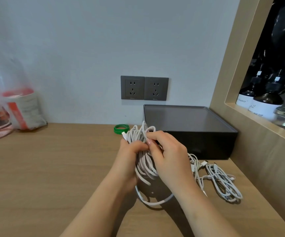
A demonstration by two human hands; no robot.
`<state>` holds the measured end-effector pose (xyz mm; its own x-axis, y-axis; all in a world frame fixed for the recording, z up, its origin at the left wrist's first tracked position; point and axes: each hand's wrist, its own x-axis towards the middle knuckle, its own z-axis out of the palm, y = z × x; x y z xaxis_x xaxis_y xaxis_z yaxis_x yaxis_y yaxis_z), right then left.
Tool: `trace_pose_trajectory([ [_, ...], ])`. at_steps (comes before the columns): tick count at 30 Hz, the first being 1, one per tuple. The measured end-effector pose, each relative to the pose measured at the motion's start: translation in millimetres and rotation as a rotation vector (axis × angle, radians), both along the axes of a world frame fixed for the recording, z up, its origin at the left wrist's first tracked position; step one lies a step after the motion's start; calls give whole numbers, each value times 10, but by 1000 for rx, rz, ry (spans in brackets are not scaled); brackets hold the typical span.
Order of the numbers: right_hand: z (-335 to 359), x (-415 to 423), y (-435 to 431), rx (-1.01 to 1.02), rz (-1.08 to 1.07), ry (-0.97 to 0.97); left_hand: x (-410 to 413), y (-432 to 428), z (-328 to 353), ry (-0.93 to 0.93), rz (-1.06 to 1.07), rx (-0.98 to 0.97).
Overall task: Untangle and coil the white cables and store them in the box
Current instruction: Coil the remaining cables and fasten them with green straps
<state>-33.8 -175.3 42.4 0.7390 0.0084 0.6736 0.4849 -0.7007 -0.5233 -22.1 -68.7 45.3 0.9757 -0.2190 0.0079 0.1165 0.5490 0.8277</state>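
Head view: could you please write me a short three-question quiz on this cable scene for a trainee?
1. True or false: the white cable bundle lies inside the black box.
2. What lies on the desk just left of the box? A. green bands B. scissors C. a phone
3. Fill in: the bundle is held by ___ hands.
Key: 1 false; 2 A; 3 both, the left hand and the right hand.
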Motion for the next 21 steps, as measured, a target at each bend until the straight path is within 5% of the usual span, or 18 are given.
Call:
trace_pose_trajectory([
  [3, -24, 16, 0, -25, 5, 13, 6, 34, -11, 82, -88, -193],
  [12, -56, 12, 212, -216, 117, -34, 186, 84, -184, 188, 105, -260],
  [17, -64, -49, 171, -94, 246, -1, 219, 167, -120, 243, 59, -387],
  [21, -17, -68, 127, 38, 252, 120, 183, 177, -63, 212, 93, -289],
])
